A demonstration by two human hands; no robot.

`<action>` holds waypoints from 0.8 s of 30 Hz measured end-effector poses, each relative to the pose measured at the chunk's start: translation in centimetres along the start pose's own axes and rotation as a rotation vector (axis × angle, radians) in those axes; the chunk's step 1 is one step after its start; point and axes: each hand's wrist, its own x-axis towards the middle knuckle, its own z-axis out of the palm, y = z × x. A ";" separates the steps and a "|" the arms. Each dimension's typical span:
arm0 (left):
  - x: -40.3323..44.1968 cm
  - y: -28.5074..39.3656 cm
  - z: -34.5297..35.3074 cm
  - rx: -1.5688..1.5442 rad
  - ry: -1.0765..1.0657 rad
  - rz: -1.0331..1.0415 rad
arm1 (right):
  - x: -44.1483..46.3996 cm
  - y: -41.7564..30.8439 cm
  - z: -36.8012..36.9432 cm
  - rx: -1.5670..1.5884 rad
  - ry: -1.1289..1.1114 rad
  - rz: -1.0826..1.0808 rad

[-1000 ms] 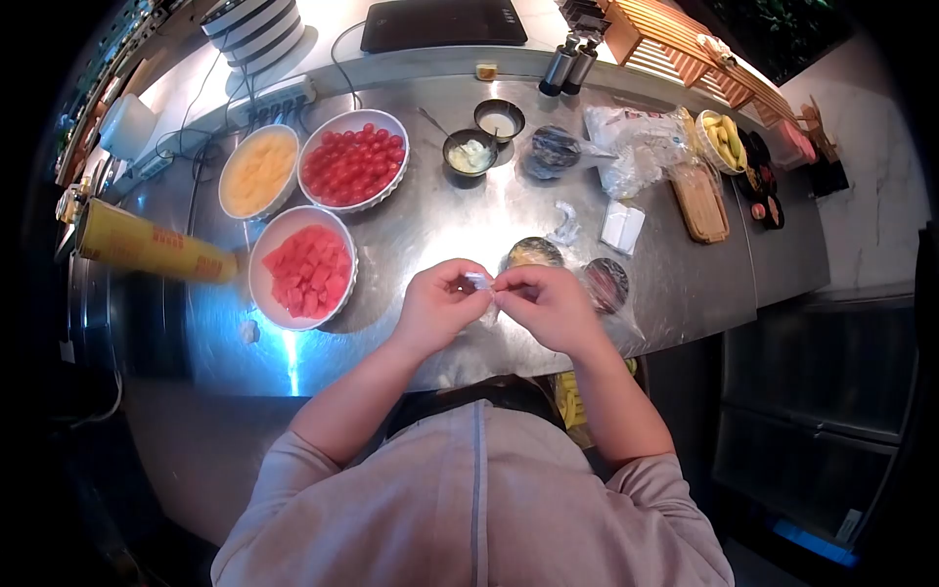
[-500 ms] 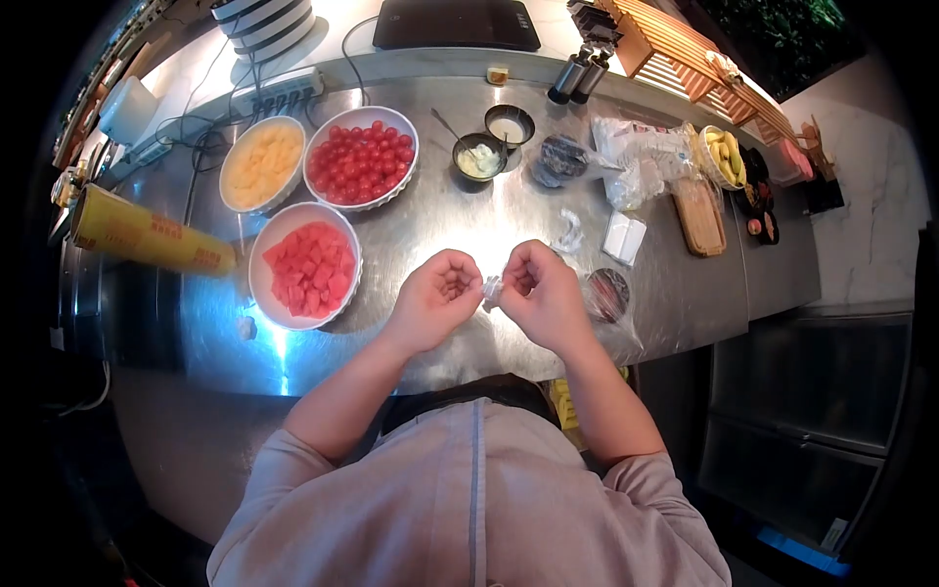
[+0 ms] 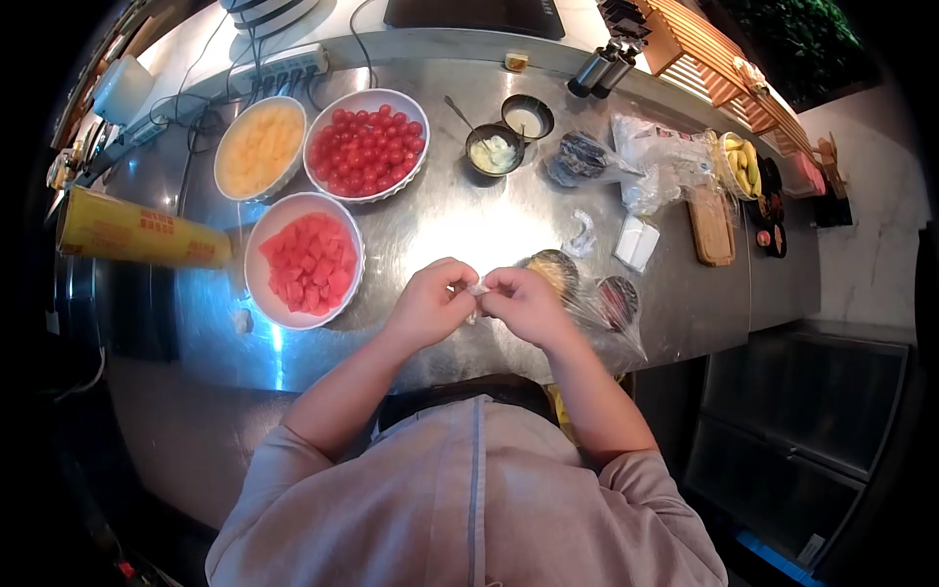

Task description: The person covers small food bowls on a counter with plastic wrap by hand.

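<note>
Both my hands meet over the front middle of the steel counter. Between their fingertips is a small crumpled whitish, filmy piece (image 3: 475, 290), too small to name surely. My left hand (image 3: 428, 307) is closed, with thumb and fingers pinching its left side. My right hand (image 3: 529, 307) pinches the other side with curled fingers. Just beyond the right hand lies a round dark container with yellowish contents (image 3: 555, 268), partly hidden by that hand. Farther right is a plastic-wrapped round container with dark red contents (image 3: 618, 301).
Left stand white bowls of watermelon cubes (image 3: 315, 274), cherry tomatoes (image 3: 367, 152) and pale orange fruit pieces (image 3: 259, 149), beside a yellow roll (image 3: 147, 230). Behind are two small dark bowls, one with creamy contents (image 3: 494, 154). A white box (image 3: 636, 243) and wooden board (image 3: 711, 227) lie right.
My hands have drawn closer together on the whitish piece, the right shifting left. The container with yellowish contents now shows beyond my right hand. The view has shifted slightly.
</note>
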 end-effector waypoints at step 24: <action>1.0 -0.6 -2.8 -0.407 -0.180 0.118 | 5.3 -1.7 -0.5 -0.243 0.454 -0.235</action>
